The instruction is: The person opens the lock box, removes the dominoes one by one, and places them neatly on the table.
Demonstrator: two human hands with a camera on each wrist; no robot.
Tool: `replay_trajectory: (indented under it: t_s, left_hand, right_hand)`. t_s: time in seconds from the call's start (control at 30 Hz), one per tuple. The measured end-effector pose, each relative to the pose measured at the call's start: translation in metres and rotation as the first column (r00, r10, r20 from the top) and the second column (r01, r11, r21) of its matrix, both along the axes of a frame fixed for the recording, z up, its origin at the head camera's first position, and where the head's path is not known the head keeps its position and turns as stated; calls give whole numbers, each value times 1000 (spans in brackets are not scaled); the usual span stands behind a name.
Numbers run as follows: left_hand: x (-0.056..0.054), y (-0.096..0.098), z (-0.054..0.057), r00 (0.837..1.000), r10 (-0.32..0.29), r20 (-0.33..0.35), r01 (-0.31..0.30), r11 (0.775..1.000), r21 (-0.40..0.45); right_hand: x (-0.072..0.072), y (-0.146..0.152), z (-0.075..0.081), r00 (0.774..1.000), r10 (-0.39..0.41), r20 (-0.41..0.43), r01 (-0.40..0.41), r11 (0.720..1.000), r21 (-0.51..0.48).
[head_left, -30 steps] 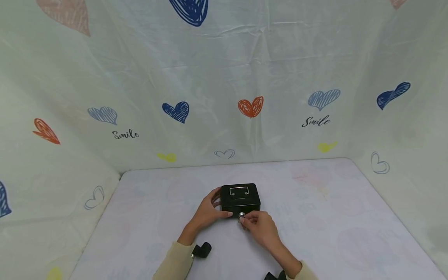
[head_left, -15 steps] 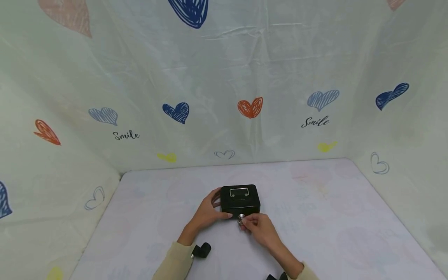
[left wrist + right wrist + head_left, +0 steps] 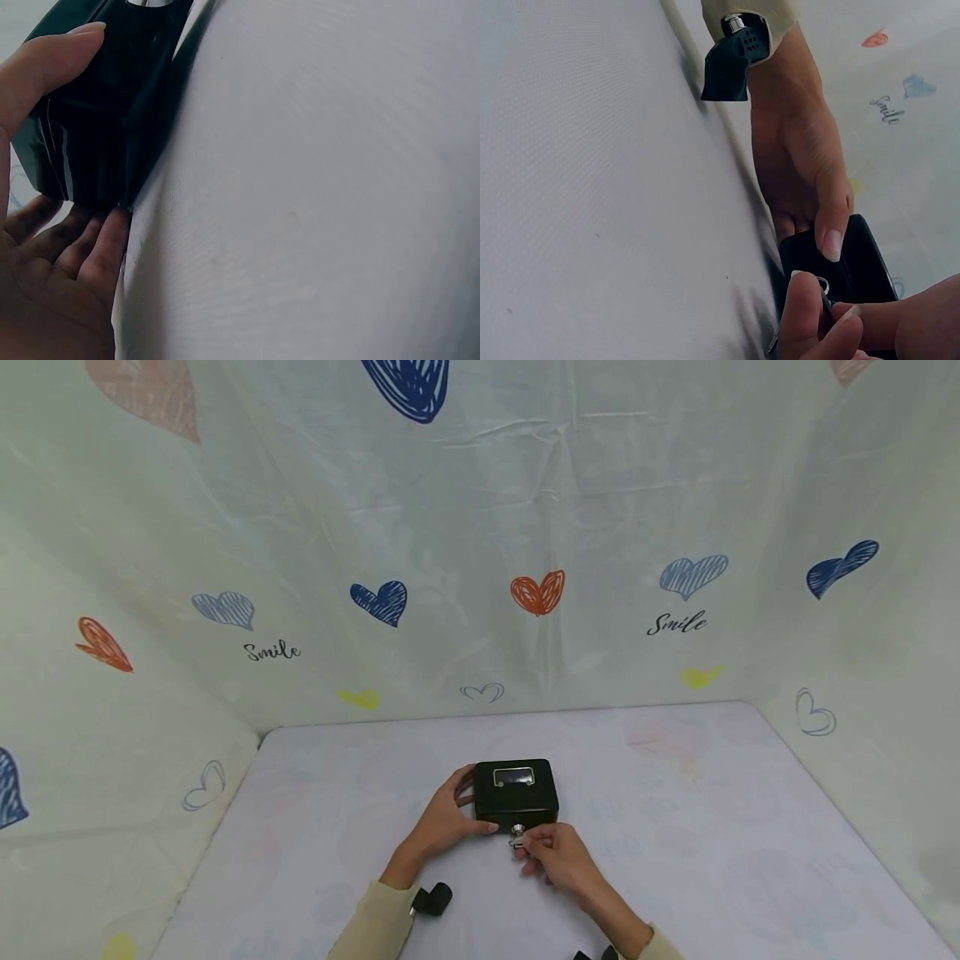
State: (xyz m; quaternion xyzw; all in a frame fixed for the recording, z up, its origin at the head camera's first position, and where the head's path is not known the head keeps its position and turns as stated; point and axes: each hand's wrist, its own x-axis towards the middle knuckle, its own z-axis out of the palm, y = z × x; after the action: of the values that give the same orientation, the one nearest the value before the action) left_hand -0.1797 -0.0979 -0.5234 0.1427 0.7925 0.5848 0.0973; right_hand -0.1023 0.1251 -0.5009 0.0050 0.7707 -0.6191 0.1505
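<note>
A small black cash box (image 3: 516,802) with a wire handle (image 3: 513,777) on its lid sits on the table. My left hand (image 3: 444,817) grips its left end, thumb on the front face and fingers round the side, as the left wrist view shows at the box (image 3: 97,142). A round silver lock (image 3: 517,829) is on the front. Just before the lock, my right hand (image 3: 557,857) pinches a key between thumb and forefinger. A small key ring (image 3: 823,285) shows beside those fingers. Whether the key's blade is inside the lock is hidden.
The white table (image 3: 720,843) reaches back to a pale curtain (image 3: 600,527) printed with hearts and "Smile". Black wrist cameras (image 3: 432,898) are worn at both cream sleeves (image 3: 378,918).
My right hand has come slightly down and toward me with the key. The box's front edge sits a little lower in view. My left hand keeps its grip.
</note>
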Motion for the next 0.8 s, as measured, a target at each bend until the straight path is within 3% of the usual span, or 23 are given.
replay_trajectory:
  t_s: [0.8]
  left_hand:
    - [2, -1, -1, 999, -28, -18, 28, 999, -24]
  right_hand:
    - [-3, -1, -10, 999, 10, 52, -6, 997, -77]
